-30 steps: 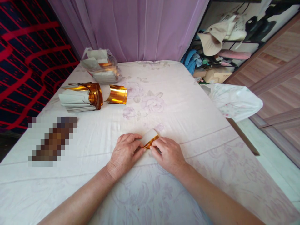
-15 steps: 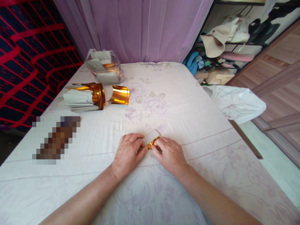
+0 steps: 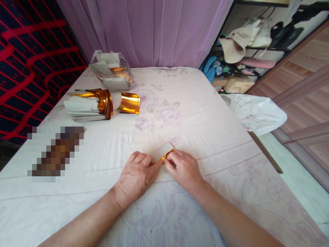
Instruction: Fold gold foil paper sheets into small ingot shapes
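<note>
A small sheet of paper, white on top with a gold underside [image 3: 162, 151], lies on the floral bedsheet [image 3: 195, 120] in front of me. My left hand [image 3: 136, 175] presses its near left part flat, fingers stretched over it. My right hand [image 3: 181, 168] pinches the gold folded edge at its near right side. Both hands meet at the paper's near edge, which they partly hide.
A stack of white-and-gold sheets [image 3: 86, 107] and a curled gold sheet [image 3: 128, 103] lie at the far left. Behind them stands a clear plastic bag of folded pieces [image 3: 111, 72]. A blurred patch [image 3: 55, 152] lies at the left. A pillow [image 3: 257, 111] hangs off the right edge.
My left hand has flattened and slid slightly toward me over the paper; my right hand stays at the gold edge. The view shifted a little.
</note>
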